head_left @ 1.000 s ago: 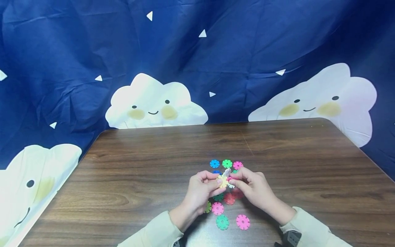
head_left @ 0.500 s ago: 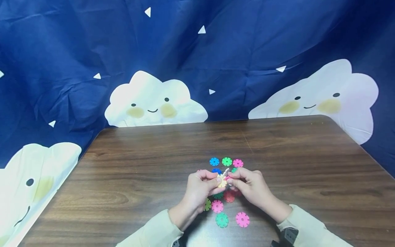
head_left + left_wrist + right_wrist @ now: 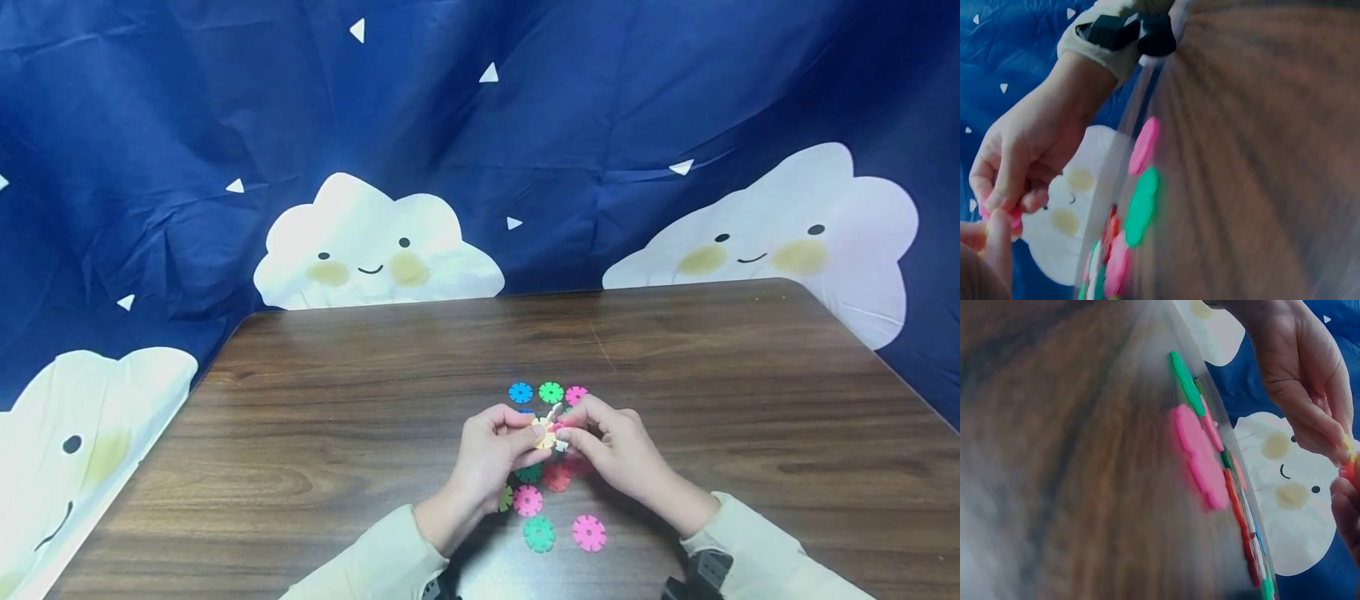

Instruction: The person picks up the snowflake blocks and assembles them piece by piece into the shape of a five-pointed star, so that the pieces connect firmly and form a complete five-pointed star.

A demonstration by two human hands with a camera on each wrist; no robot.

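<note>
Above the table, both hands meet over several notched plastic discs. My left hand pinches a pale yellow notched disc between thumb and fingers. With thumb and forefinger, my right hand pinches a pink notched disc against the yellow one's right side. A whitish-grey piece sticks up between the hands, and a white edge shows just below the pink disc. Fingers hide how these pieces fit together. In the left wrist view, the pink disc shows under the right hand's fingertips.
Flat on the brown wooden table lie blue, bright green, red, teal and pink discs. Some are partly hidden beneath the hands. A blue cloth with white clouds hangs behind the table.
Both hands stay together, with small shifts of the fingers. The pink disc and the whitish piece have turned slightly against the yellow disc. The loose discs lie unmoved.
</note>
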